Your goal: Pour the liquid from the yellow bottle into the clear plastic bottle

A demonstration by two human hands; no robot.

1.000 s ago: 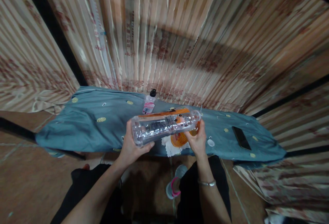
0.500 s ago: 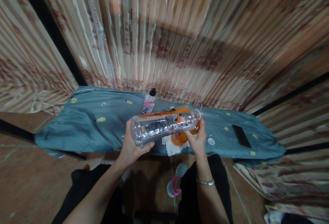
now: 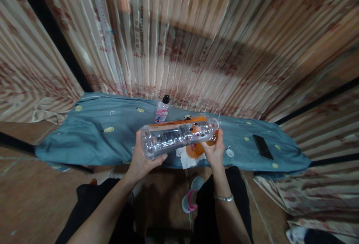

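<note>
A large clear plastic bottle (image 3: 179, 135) with an orange label lies nearly level in the air, its neck pointing right. My left hand (image 3: 144, 161) is closed around its base end. Just below the neck, my right hand (image 3: 214, 148) is closed on an orange see-through container (image 3: 195, 150), which the bottle partly covers. Whether the right fingers also touch the bottle's neck I cannot tell. Under the orange container is a white scalloped cloth or paper (image 3: 183, 158). Right of my right hand, a small white round piece (image 3: 230, 153) rests on the blue cover.
A blue patterned cover (image 3: 92, 132) lies over a narrow bench. At its back edge is a small clear bottle (image 3: 162, 111) with a black cap. A black phone (image 3: 263, 147) lies to the right. Behind hangs a striped curtain (image 3: 179, 49), with dark poles (image 3: 53, 31) at the sides.
Both hands and the bottle keep nearly the same pose. The whole view has shifted very slightly; nothing was taken hold of or let go.
</note>
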